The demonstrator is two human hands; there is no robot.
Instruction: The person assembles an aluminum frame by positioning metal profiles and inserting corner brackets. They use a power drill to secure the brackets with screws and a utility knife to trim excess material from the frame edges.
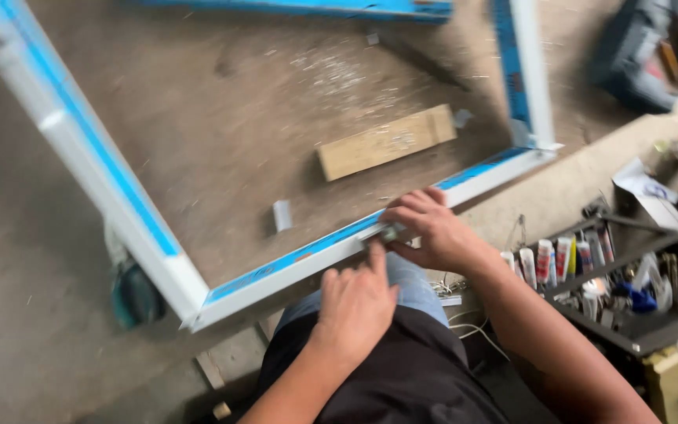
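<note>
The white frame point(276, 271), with blue protective film along its faces, lies flat across the workbench in front of me, its near rail running from the lower-left corner up to the right corner. My right hand point(431, 232) is curled over that rail, fingers closed around a small metal fitting point(391, 232) set on the rail's top edge; the picture is blurred, so I cannot tell exactly what the piece is. My left hand point(357, 302) rests just beside it, fingers loosely bent, the index tip pressing the rail next to the fitting and holding nothing. I judge I am seating or lining up this fitting on the rail. The next move calls for steady pressure from the left hand while the right nudges the piece square. A wooden block point(386, 142) lies inside the frame, and a rack of tubes point(559, 261) stands to my right.
</note>
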